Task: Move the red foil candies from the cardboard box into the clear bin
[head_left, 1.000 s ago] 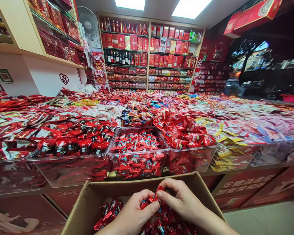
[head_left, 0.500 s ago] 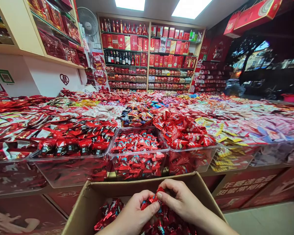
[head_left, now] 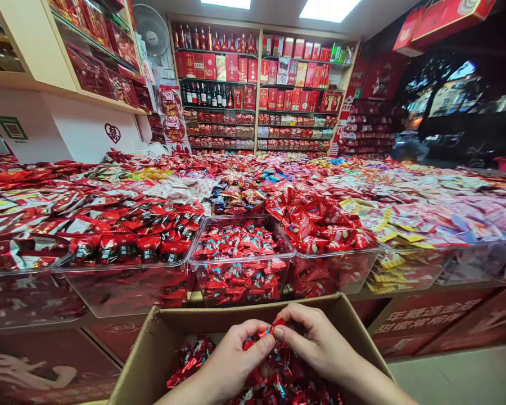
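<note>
Both hands are together over an open cardboard box that holds many red-wrapped candies. My left hand pinches a red wrapped candy between thumb and forefinger. From the other side, my right hand grips the red wrapper of the same candy, its thumb tip almost meeting the left thumb. Fingers hide most of that candy. Just beyond the box stands a clear plastic bin of similar small red and blue candies.
More clear bins line the counter edge, with dark-and-red packets at left, red triangular packets and yellow packets at right. Behind them spreads a wide display of wrapped sweets. Shelves of bottles and red boxes stand at the back.
The view has shifted slightly, so the box and bins sit a little farther right. Both hands keep their pinch on the candy, with only small finger movement.
</note>
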`<act>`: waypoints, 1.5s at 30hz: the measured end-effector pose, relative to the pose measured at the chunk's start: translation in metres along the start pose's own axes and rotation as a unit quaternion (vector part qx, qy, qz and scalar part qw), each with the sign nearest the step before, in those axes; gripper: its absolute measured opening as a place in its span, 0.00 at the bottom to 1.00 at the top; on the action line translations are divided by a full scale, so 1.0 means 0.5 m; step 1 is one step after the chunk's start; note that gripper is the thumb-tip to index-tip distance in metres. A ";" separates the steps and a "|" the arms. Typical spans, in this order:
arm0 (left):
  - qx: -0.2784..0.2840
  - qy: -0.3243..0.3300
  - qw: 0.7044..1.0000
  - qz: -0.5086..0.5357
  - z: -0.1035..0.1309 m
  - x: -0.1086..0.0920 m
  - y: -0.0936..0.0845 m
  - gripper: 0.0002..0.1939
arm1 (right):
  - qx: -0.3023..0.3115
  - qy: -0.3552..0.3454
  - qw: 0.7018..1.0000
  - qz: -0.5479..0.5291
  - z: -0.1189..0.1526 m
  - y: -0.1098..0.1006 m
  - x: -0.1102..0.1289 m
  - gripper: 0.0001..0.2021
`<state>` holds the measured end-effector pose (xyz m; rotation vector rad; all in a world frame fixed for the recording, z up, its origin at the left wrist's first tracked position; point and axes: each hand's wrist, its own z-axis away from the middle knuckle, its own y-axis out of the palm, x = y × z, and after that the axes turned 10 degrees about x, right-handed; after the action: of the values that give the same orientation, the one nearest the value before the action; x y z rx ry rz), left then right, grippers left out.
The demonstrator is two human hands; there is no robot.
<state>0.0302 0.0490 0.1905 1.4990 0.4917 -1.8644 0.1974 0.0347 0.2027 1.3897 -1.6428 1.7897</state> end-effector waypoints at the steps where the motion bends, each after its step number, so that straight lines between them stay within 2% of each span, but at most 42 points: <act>1: -0.002 0.006 1.000 0.000 0.000 0.000 0.000 0.16 | -0.002 -0.005 1.000 -0.001 0.000 0.000 0.000 0.08; 4: -0.011 0.021 0.999 0.030 -0.001 -0.005 0.001 0.17 | -0.029 -0.028 0.999 -0.013 -0.001 -0.001 -0.002 0.08; 9: -0.028 -0.032 0.991 0.127 0.002 -0.029 0.002 0.21 | -0.075 -0.078 0.992 -0.063 -0.001 -0.006 -0.004 0.05; 12: -0.040 -0.017 0.987 0.154 0.006 -0.037 -0.002 0.15 | -0.059 -0.086 0.991 -0.080 0.004 -0.004 -0.002 0.04; 15: -0.067 0.013 0.984 0.165 0.006 -0.036 -0.007 0.12 | -0.060 -0.074 0.989 -0.116 0.007 0.003 -0.001 0.08; 19: -0.099 0.021 0.983 0.156 0.004 -0.033 -0.010 0.12 | -0.080 -0.013 0.976 -0.203 0.005 0.011 -0.005 0.12; 23: -0.099 0.023 0.984 0.145 0.004 -0.032 -0.006 0.11 | -0.055 -0.010 0.969 -0.239 0.002 0.015 -0.009 0.13; 28: -0.099 0.025 0.982 0.160 0.004 -0.028 -0.006 0.10 | -0.038 -0.012 0.989 -0.139 0.008 0.014 -0.010 0.11; 31: -0.087 0.023 0.981 0.172 0.003 -0.028 -0.007 0.10 | -0.041 -0.050 0.996 -0.058 0.009 0.007 -0.008 0.12; 34: -0.074 0.012 0.981 0.178 0.004 -0.031 -0.006 0.10 | -0.063 -0.093 0.994 -0.006 0.007 0.000 -0.008 0.12; 40: -0.083 0.011 0.980 0.183 0.001 -0.025 -0.006 0.12 | -0.103 -0.122 0.986 0.040 0.002 -0.003 -0.013 0.10; 45: -0.098 0.019 0.978 0.181 -0.006 -0.014 -0.012 0.14 | -0.134 -0.175 0.969 0.109 0.006 -0.011 0.016 0.09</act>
<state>0.0288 0.0569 0.1959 1.3895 0.3783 -1.4645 0.1989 0.0306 0.2119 1.5087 -2.2018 1.4104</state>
